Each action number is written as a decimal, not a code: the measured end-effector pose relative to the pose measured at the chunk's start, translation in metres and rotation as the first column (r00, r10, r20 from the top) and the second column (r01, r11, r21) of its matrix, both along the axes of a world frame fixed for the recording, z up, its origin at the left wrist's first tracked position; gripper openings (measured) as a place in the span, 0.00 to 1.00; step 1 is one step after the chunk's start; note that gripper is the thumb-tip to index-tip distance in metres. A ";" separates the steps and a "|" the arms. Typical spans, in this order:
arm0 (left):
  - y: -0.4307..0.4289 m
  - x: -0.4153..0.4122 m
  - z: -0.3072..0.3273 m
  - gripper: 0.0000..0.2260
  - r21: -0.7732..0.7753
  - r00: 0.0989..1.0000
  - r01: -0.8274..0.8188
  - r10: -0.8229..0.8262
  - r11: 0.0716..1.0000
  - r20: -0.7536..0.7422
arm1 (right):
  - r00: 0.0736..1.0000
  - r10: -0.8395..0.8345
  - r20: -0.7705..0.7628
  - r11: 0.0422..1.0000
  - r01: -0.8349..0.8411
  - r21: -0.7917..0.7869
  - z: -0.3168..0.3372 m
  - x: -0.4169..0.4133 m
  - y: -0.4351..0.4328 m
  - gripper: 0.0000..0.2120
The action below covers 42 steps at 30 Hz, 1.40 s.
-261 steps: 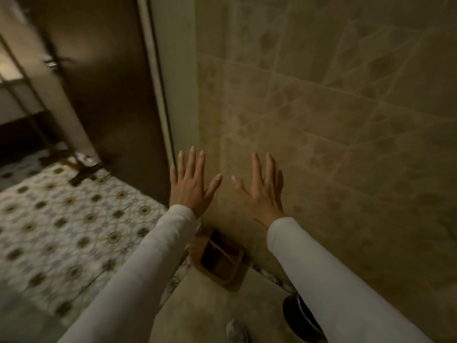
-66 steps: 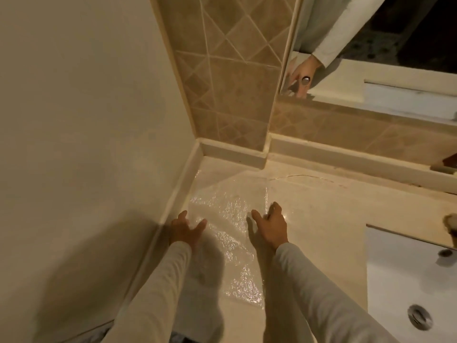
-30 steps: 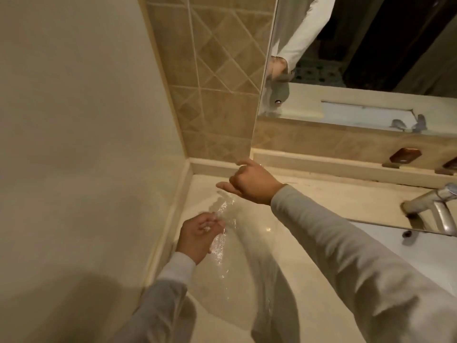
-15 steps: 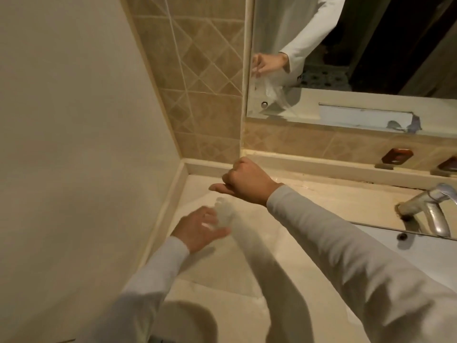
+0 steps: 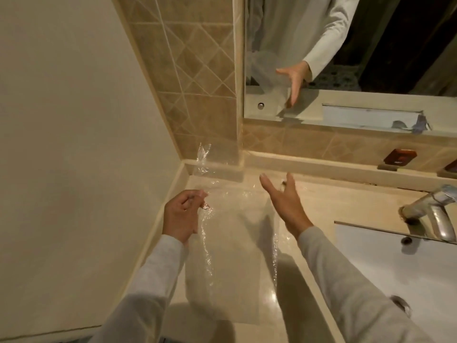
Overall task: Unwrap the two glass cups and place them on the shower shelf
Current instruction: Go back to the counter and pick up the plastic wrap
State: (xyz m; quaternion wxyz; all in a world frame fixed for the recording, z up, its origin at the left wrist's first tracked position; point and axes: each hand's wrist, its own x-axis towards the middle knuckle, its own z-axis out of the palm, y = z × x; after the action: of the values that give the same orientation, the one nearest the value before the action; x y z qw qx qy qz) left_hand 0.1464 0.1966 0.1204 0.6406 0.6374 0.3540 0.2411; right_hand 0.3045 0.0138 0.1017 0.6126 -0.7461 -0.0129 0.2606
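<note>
The left hand (image 5: 183,215) pinches the near-left edge of a sheet of clear plastic wrap (image 5: 230,233), thumb and fingertips closed on the film. The right hand (image 5: 284,201) hangs open over the sheet's far-right part, fingers spread and pointing away, gripping nothing; whether its fingertips brush the film cannot be told. Both arms wear pale long sleeves (image 5: 346,280).

The wrap is lifted off the beige countertop (image 5: 321,201) and hangs loosely, its far-left corner curling upright in front of the tiled corner, its near part trailing down toward the counter's near edge. Light glints along two creases that run near to far. No glass cup can be made out in or under the film.

To the left stands a plain cream wall (image 5: 61,144). At the far left corner rises a column of tan diagonal tiles (image 5: 197,82), and right of it a mirror (image 5: 346,58) shows the reflected open hand, sleeve and a haze of the film. Below the mirror runs a tiled backsplash with a brown soap dish (image 5: 399,157) on its ledge. On the right lie a white sink basin (image 5: 395,263) with its overflow hole and, beyond it, a chrome faucet (image 5: 435,214).
</note>
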 end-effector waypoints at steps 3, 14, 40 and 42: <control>0.006 -0.005 0.000 0.06 0.006 0.999 -0.032 0.032 0.999 -0.036 | 0.943 0.117 -0.312 0.950 -0.014 0.313 -0.019 -0.014 -0.008 0.39; 0.025 0.004 0.002 0.15 -0.058 0.968 0.207 -0.213 0.977 -0.134 | 0.982 0.001 0.190 0.993 -0.023 0.118 0.008 -0.026 -0.035 0.12; -0.044 0.065 0.001 0.30 -0.252 0.719 0.689 -0.685 0.680 0.119 | 0.836 -0.501 0.222 0.862 0.505 0.046 0.029 -0.201 -0.163 0.07; -0.071 0.056 -0.006 0.28 -0.245 0.581 0.799 -0.810 0.549 0.082 | 0.765 -0.596 0.243 0.796 0.602 0.061 0.029 -0.212 -0.182 0.08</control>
State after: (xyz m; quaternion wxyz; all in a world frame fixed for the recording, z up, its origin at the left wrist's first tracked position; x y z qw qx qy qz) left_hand 0.2025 0.1253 0.1139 0.7487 0.6450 0.0638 -0.1392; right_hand 0.0930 -0.1684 0.1306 0.6491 -0.7442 0.1513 -0.0443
